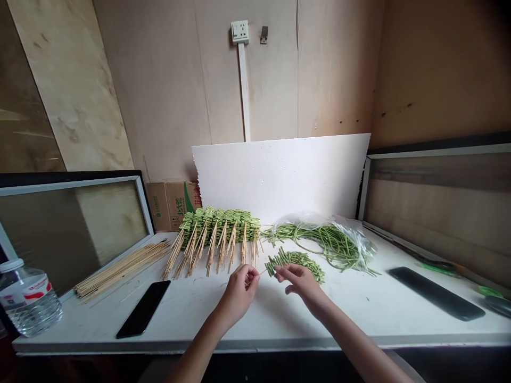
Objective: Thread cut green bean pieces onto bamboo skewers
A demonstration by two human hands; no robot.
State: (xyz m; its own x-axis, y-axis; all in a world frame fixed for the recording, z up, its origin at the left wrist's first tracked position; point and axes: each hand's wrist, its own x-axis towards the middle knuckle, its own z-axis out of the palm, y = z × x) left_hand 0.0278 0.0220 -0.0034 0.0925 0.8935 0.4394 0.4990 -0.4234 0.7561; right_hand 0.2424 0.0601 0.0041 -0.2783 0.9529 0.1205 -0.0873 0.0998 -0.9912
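Observation:
My left hand (240,287) is closed in a pinch around the blunt end of a thin bamboo skewer (262,272). The skewer points right, toward a row of short cut long bean pieces (272,266) near its far end. Fingers of my right hand (299,279) are closed at these pieces; its fingertips hide part of them. Just behind that hand lies a heap of cut long bean pieces (305,260). Farther left, finished bean skewers (219,223) are stacked in several bundles, bare sticks toward me.
Loose bamboo skewers (120,268) lie left, beside a black phone (144,308) and a water bottle (27,298). Uncut long beans (327,239) spill from a clear plastic bag (361,242). A dark flat object (437,293) rests on the right of the white table (191,324). A white board (279,175) stands behind.

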